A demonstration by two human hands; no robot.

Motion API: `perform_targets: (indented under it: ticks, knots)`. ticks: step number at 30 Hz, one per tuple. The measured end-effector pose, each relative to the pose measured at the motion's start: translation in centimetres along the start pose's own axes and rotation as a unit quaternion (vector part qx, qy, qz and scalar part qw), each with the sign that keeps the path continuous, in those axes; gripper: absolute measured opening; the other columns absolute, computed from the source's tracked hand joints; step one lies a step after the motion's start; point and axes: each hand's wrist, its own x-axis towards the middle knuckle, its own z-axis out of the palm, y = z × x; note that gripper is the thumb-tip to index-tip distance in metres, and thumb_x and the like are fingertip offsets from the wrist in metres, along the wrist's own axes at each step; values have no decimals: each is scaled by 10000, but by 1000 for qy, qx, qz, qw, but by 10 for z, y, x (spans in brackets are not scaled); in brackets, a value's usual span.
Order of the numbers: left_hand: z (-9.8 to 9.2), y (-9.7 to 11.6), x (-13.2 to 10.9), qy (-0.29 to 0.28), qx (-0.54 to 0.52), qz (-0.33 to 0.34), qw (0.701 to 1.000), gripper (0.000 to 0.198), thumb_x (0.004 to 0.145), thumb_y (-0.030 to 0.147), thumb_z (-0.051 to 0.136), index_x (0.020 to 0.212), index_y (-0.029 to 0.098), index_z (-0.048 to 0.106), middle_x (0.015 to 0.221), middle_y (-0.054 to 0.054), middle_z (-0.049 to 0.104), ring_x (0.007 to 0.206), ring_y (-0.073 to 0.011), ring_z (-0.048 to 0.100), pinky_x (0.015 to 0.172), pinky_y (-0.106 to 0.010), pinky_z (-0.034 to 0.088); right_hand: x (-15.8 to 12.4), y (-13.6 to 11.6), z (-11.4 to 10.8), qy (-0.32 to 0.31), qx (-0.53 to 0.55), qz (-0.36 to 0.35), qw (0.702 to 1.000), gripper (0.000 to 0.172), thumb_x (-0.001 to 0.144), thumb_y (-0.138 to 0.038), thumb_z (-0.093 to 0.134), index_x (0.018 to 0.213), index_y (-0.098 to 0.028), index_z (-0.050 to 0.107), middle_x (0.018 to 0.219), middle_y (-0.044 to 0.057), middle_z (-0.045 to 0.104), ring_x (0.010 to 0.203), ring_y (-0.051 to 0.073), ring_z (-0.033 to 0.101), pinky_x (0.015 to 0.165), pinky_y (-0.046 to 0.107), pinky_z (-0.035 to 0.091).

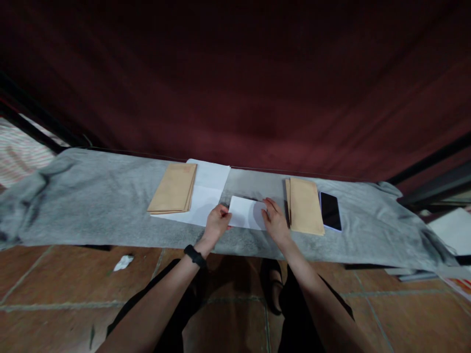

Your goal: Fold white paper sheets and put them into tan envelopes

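Midway along the grey cloth (110, 196), a small white paper (246, 214) lay between both hands. The left hand (217, 223) pinched its left end; the right hand (275, 221) touched the other, thumb and fingers parted, though whether they gripped I could not tell. Positioning the paper seemed the step in hand; the next move probably called for keeping its edges even. Farther out, a left brown stack (172, 189) overlapped a larger white sheet (210, 189), and a phone (330, 211) lay just beside the right brown stack (306, 206).
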Motion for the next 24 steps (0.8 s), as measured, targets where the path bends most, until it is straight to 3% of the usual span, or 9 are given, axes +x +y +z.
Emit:
perform_targets:
  ticks: [5, 10, 17, 20, 24]
  knots:
    - [1, -2, 0, 1, 73, 6, 997, 112, 826, 135, 563, 801, 216, 491, 659, 64, 548, 526, -127, 614, 468, -228, 519, -20, -21, 19, -79, -84, -69, 991, 518, 1033, -330, 367, 1517, -149, 406, 1575, 126, 413, 1448, 244, 396, 1175, 458, 361]
    - [1, 2, -4, 8, 214, 30, 976, 93, 908, 145, 530, 971, 213, 523, 756, 39, 614, 600, -122, 646, 535, -214, 518, -33, -22, 28, -84, -165, -79, 980, 552, 1050, -385, 359, 1533, -117, 373, 1594, 133, 367, 1478, 254, 344, 1207, 455, 287]
    - [2, 16, -22, 30, 523, 88, 847, 237, 997, 264, 457, 1206, 195, 543, 894, -79, 728, 854, -249, 727, 735, -332, 526, -37, -20, 29, -65, -203, -63, 975, 584, 1050, -413, 362, 1548, -109, 342, 1600, 158, 330, 1489, 287, 318, 1206, 492, 258]
    - [5, 18, -27, 24, 580, 140, 802, 277, 1005, 219, 395, 1213, 153, 564, 967, -122, 725, 924, -268, 718, 804, -372, 531, -37, -22, 29, -72, -209, -59, 973, 583, 1053, -414, 343, 1551, -111, 337, 1603, 154, 321, 1493, 290, 309, 1208, 496, 250]
    - [16, 8, -31, -8, 575, 285, 767, 360, 994, 154, 355, 1281, 93, 563, 1312, -192, 620, 1246, -287, 584, 1046, -426, 445, -36, -24, 27, -95, -223, -53, 969, 583, 1051, -397, 326, 1557, -110, 320, 1615, 148, 297, 1499, 286, 293, 1214, 491, 240]
